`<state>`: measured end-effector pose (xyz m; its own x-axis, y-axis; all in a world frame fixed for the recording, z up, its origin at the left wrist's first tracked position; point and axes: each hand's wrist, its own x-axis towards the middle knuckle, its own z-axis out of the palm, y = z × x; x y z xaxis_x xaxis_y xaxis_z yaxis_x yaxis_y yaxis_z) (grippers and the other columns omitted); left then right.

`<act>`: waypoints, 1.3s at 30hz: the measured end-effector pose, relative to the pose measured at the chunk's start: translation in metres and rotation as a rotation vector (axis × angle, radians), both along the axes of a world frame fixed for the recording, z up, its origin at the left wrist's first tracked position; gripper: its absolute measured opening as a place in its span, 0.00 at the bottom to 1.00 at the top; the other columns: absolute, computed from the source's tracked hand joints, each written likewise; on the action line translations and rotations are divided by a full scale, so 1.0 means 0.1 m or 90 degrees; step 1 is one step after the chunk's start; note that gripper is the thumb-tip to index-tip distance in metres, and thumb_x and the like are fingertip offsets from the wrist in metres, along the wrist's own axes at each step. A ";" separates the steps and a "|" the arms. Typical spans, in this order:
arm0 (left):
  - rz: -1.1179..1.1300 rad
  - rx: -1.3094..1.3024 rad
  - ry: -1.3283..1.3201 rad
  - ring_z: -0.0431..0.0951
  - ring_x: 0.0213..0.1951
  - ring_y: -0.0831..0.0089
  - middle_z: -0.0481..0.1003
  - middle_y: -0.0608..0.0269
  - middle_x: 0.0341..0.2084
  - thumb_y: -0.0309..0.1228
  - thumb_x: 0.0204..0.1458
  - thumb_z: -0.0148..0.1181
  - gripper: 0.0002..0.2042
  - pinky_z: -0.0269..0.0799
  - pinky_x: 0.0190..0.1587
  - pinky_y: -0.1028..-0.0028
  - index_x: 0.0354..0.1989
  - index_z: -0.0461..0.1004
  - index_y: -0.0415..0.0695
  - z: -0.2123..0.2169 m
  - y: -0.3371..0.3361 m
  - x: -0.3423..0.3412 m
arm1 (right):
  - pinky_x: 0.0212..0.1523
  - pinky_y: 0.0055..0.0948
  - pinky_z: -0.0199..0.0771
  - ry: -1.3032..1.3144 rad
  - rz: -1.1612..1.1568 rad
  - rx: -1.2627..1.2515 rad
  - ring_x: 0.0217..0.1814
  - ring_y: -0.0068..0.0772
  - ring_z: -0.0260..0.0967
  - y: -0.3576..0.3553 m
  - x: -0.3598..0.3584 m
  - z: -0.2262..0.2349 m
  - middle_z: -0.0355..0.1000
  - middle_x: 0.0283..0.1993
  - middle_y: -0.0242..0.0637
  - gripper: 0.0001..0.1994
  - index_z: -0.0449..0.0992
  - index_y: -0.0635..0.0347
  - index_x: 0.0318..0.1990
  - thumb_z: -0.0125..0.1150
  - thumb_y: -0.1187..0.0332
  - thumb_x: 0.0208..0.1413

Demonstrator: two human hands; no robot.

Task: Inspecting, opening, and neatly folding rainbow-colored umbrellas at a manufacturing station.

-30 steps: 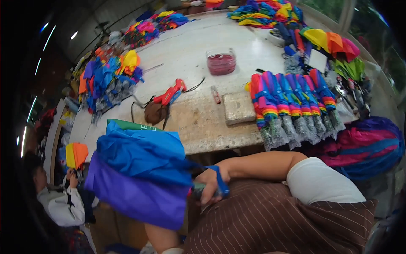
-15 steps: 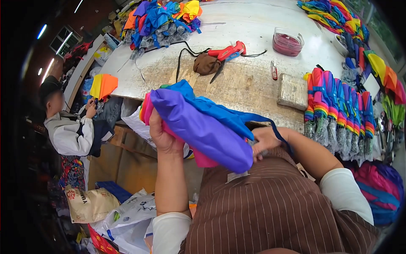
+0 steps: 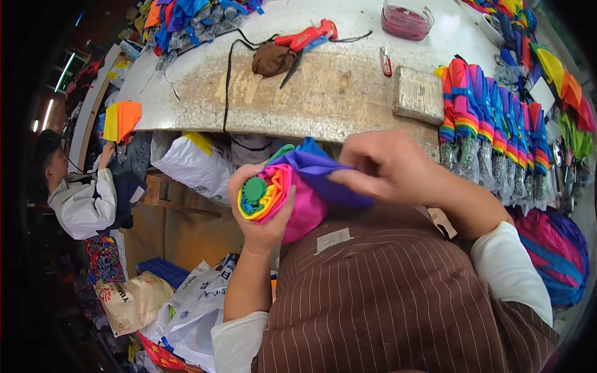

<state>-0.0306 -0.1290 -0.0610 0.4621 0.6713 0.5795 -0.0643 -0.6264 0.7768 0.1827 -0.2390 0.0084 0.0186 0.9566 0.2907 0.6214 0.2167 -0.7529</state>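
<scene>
A folding umbrella (image 3: pixel 306 208) with rainbow panels is rolled up in my left hand (image 3: pixel 262 231), whose fingers and thumb wrap round it. Its round green end cap (image 3: pixel 254 190) faces left, ringed by yellow, orange and pink folds. My right hand (image 3: pixel 392 168) pinches the edge of a blue-purple panel (image 3: pixel 320 172) between thumb and fingers, drawn out to the right of the roll. The umbrella is held in front of my brown striped apron, just below the table edge. Its far end is hidden by the purple cloth.
On the worktable (image 3: pixel 348 99) lie red scissors (image 3: pixel 311 36), a brown pouch (image 3: pixel 273 59), small snips (image 3: pixel 386 62), a wrapped block (image 3: pixel 418 95) and a tub (image 3: pixel 407 22). Rolled umbrellas (image 3: pixel 491 118) line the right. A co-worker (image 3: pixel 84 193) sits left; bags (image 3: pixel 193 311) stand below.
The umbrella has turned so its green-capped end shows on the left. My right hand has moved up from its lower end to the loose panel edge. The view has shifted, too.
</scene>
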 end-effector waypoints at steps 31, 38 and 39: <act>-0.453 -0.444 -0.014 0.67 0.54 0.39 0.64 0.28 0.52 0.26 0.48 0.58 0.04 0.60 0.58 0.49 0.31 0.71 0.42 -0.04 -0.26 -0.33 | 0.35 0.30 0.71 0.067 0.302 0.133 0.38 0.38 0.70 -0.01 -0.01 -0.39 0.73 0.33 0.33 0.11 0.76 0.59 0.32 0.70 0.68 0.42; -0.432 -0.626 -0.005 0.65 0.58 0.43 0.58 0.25 0.56 0.19 0.42 0.63 0.12 0.64 0.56 0.55 0.35 0.70 0.43 0.02 -0.25 -0.34 | 0.32 0.32 0.70 -0.102 0.236 0.163 0.34 0.34 0.68 -0.14 0.11 0.15 0.70 0.32 0.34 0.06 0.73 0.57 0.26 0.61 0.66 0.47; -0.449 -0.561 0.001 0.65 0.58 0.43 0.58 0.25 0.56 0.18 0.41 0.64 0.14 0.64 0.56 0.56 0.36 0.70 0.44 0.01 -0.25 -0.32 | 0.33 0.31 0.69 -0.078 0.214 0.171 0.34 0.34 0.68 -0.18 0.14 0.24 0.70 0.32 0.34 0.06 0.73 0.57 0.26 0.60 0.66 0.48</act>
<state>-0.0629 -0.1544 -0.0604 0.9002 0.4343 0.0318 -0.1856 0.3167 0.9302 0.1970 -0.2573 0.0319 -0.3306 0.7937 0.5106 0.5643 0.5999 -0.5672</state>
